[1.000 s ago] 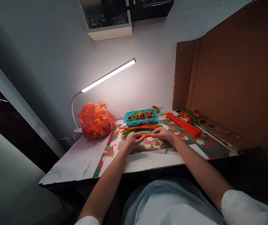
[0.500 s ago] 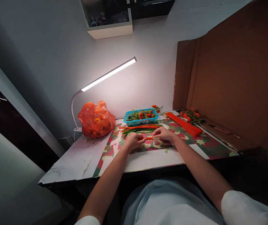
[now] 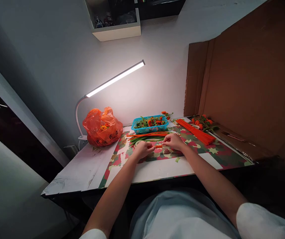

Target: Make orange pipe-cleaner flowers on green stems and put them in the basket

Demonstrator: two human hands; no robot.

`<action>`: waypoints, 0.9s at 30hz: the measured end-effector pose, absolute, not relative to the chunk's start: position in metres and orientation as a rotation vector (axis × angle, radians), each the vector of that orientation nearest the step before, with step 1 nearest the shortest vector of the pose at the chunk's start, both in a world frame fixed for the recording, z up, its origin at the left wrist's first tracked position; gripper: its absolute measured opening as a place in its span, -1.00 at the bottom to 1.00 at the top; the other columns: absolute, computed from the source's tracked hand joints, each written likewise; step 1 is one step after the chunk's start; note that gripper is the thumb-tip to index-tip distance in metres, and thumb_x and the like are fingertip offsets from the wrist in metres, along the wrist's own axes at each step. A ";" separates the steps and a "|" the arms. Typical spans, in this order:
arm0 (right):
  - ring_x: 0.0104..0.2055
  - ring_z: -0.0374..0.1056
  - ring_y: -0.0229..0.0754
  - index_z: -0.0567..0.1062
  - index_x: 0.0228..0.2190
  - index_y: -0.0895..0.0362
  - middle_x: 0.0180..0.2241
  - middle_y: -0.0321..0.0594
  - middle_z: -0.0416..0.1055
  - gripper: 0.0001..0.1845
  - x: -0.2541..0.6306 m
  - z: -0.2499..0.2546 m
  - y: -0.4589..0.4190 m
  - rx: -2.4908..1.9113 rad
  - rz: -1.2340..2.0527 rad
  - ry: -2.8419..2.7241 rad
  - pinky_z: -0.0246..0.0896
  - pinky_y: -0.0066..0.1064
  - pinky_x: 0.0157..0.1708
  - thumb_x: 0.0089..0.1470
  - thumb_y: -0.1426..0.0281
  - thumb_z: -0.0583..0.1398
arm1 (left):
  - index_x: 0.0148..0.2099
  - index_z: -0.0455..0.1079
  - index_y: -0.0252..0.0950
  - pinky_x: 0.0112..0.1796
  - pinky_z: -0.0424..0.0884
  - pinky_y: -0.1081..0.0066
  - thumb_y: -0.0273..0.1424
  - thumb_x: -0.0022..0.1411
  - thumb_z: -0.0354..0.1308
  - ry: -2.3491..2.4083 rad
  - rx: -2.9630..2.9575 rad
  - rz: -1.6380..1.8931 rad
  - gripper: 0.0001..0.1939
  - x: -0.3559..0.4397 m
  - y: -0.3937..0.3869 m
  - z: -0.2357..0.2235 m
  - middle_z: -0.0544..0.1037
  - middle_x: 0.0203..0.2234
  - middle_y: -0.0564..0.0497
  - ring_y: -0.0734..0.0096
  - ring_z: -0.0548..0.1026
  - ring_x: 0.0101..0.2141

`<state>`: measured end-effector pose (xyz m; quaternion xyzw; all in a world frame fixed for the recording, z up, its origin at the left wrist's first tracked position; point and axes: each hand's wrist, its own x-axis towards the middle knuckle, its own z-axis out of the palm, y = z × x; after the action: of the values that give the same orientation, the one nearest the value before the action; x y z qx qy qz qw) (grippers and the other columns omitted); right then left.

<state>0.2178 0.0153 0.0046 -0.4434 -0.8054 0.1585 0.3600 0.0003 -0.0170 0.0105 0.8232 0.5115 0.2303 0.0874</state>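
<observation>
Above the camouflage-patterned counter, left hand and right hand pinch closed fingers on a ridged orange coil, apparently steadying both ends.

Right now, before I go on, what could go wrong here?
The small orange coil sits between the left hand and right hand, so it might slip. Thin stems lie just behind the hands and could get brushed askew. Flowers poke past the basket and might snag.
</observation>
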 end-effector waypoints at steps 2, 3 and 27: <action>-0.40 0.33 -0.20 0.54 -0.61 0.09 -0.52 -0.25 0.49 -0.80 0.215 0.005 0.013 -1.124 0.225 -2.068 0.00 -0.30 -0.23 -0.07 0.26 0.27 | -0.63 0.24 -0.31 -0.52 -0.12 0.41 -0.16 0.11 0.00 1.565 2.422 0.704 -0.61 0.002 -0.017 0.011 0.17 -0.73 0.11 0.54 0.04 -0.62; -0.37 0.33 -0.19 0.53 -0.61 0.09 -0.51 -0.25 0.50 -0.78 0.214 0.005 0.012 -1.115 0.151 -2.052 -0.03 -0.29 -0.20 -0.03 0.27 0.25 | -0.63 0.24 -0.31 -0.52 -0.13 0.41 -0.16 0.11 0.00 1.596 2.400 0.722 -0.60 0.003 -0.016 0.011 0.16 -0.73 0.11 0.54 0.03 -0.62; -0.36 0.40 -0.13 0.55 -0.56 0.15 -0.42 -0.13 0.52 -0.75 0.201 0.002 0.014 -0.855 0.733 -1.719 0.25 -0.36 -0.38 -0.12 0.20 0.25 | -0.63 0.08 -0.29 -0.54 -0.10 0.46 -0.03 0.11 -0.03 1.586 1.998 1.031 -0.52 0.003 -0.006 0.004 0.04 -0.72 0.15 0.57 0.01 -0.62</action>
<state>0.2012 0.0143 0.0019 -0.3560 -0.7161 0.3055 0.5169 0.0034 -0.0063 0.0036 0.7125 0.5655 0.3675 0.1938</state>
